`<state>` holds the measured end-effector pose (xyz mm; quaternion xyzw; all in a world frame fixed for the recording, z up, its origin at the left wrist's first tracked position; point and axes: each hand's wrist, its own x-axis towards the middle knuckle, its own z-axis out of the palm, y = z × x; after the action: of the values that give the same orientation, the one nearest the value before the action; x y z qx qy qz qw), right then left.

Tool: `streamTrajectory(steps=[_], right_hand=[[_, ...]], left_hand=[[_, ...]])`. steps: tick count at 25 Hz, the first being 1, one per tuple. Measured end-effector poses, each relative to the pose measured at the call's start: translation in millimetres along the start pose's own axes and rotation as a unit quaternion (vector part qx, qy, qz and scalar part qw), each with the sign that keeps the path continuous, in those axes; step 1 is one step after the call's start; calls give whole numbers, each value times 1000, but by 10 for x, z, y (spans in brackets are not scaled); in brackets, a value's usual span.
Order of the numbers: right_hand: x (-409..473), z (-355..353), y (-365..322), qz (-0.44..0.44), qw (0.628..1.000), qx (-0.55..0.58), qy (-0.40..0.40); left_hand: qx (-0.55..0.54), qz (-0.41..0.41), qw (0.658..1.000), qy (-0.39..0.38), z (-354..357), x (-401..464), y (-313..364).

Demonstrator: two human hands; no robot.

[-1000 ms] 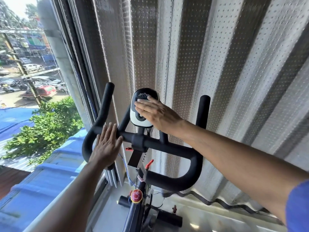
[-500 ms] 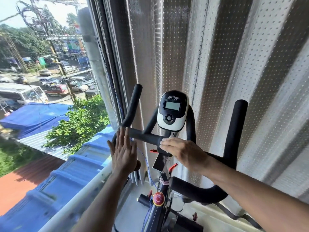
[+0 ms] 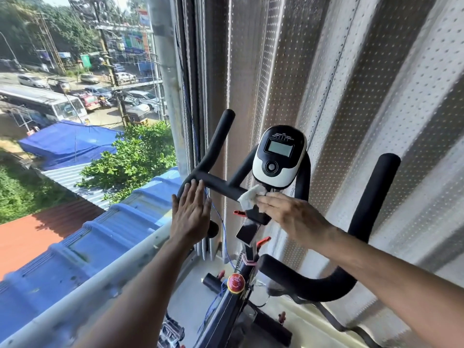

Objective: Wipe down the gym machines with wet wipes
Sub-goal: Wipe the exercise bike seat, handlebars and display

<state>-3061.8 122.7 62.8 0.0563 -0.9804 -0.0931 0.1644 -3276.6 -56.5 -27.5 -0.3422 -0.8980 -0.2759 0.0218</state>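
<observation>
Wet wipe (image 3: pixel 249 198) moved from console (image 3: pixel 277 156) down to handlebar (image 3: pixel 221 184) crossbar, pressed under flat right hand (image 3: pixel 291 217); left hand (image 3: pixel 192 214) flat, steadying, holding nothing.

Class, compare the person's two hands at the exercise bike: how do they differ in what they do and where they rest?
1. The right hand presses a white wipe against the bike; the left hand has no wipe.
2. The right hand is at the centre, just below the console; the left hand lies flat at the left bend of the handlebar.
Shared: both have fairly straight fingers and touch the same bike.
</observation>
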Motion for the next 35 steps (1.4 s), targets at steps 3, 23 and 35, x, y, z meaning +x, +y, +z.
streamTrajectory(steps=[3, 23, 35], right_hand=[[308, 39, -16, -2, 999, -44, -27], [553, 442, -726, 102, 985, 51, -133], [180, 237, -245, 149, 919, 318, -182]], left_hand=[[0, -1, 1000, 4, 5, -3, -4], [-16, -1, 999, 33, 17, -17, -20], [-31, -1, 999, 9, -3, -38, -31]])
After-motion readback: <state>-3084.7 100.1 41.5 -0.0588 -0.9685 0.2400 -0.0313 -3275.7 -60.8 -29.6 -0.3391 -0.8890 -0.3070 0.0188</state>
